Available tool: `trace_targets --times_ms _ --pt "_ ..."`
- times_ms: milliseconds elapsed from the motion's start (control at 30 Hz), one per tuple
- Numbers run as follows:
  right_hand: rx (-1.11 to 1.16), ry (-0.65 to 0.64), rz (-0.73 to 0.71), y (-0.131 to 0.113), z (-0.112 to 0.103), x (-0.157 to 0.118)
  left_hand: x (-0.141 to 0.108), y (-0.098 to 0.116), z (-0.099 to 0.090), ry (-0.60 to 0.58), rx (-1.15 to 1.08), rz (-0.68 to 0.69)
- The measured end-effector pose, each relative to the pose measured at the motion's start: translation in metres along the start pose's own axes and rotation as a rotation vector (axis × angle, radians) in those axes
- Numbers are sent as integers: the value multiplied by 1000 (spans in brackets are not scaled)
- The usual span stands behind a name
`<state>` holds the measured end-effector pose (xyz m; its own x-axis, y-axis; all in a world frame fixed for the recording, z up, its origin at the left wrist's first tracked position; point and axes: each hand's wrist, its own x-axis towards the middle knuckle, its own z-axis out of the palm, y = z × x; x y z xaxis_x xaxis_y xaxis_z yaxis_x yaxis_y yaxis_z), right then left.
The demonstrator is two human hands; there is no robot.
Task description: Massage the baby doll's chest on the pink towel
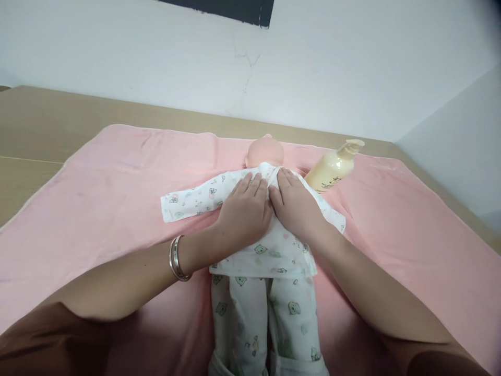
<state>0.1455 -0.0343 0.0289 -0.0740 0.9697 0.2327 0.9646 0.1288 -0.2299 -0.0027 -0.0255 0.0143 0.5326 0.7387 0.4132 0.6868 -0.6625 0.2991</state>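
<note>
Left hand (248,211): palm down, fingers extended and close together, laid flat on the upper chest of the white printed shirt (258,261); not clenched, grasping nothing visible. Right hand (295,203): likewise flat on the chest, fingers pointing away from the wearer; it lies just beside the left hand. Two silver-coloured bangles (176,258) noted on the left wrist.

The shirt is on a doll (266,151), which lies beneath both hands, its head beyond the fingertips. One sleeve extends out to the left of the left hand; the other lies partly under the right hand and forearm. Matching printed trousers (250,318) are nearer the wearer than the hands, below the shirt hem.

A pump bottle (332,167) with pale yellow contents stands tilted in view beyond and right of the right hand. Doll and bottle are on a pink blanket (156,156), spread over the bench (47,115).
</note>
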Motion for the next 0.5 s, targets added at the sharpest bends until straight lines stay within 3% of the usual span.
trace_targets --times_ms 200,267,400,500 --pt "-166 73 -108 -25 -4 -27 21 -28 1 -64 -49 -38" --pt "-99 51 -116 -18 -4 -20 19 -25 4 -60 -33 -66" --pt "69 -21 22 5 -2 4 6 -6 3 -36 -10 -49" --pt "38 -28 47 5 -3 3 5 1 -2 -66 -28 -49"
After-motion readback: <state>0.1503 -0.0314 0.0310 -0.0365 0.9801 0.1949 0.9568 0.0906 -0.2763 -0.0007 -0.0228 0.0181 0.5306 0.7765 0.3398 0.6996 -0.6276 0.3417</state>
